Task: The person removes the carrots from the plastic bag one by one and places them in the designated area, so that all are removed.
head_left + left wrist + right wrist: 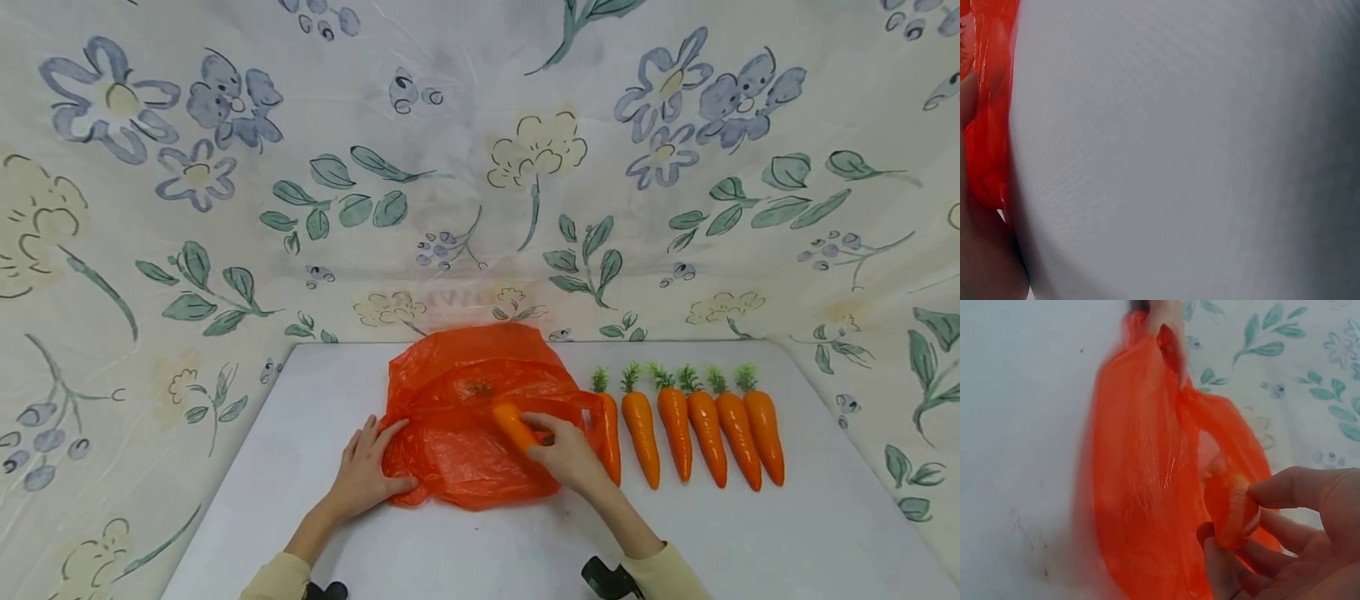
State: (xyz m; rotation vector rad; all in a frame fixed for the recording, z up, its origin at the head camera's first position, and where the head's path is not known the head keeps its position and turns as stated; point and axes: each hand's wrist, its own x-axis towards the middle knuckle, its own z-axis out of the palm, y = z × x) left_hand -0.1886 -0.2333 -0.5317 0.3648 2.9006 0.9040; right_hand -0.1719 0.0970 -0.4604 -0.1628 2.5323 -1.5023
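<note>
A red-orange plastic bag (480,467) lies spread out, its mouth toward the back, with dark greenery faintly showing near its middle. My left hand (363,462) rests at the bag's left side, fingers spread, thumb and forefinger on the plastic. Over the bag's right part, my right hand (562,454) pinches an orange carrot (514,425) between thumb and fingers; no leafy top shows on it. The right wrist view has this carrot (1230,506) right at the bag's handle loop (1235,425). In the left wrist view only the bag's edge (991,137) and part of the hand appear.
Several carrots (703,433) with green tops stand in a row right of the bag, tips toward me. The leftmost carrot (611,450) is partly covered by the bag's handle. A floral sheet (480,208) rises behind the white table (825,517).
</note>
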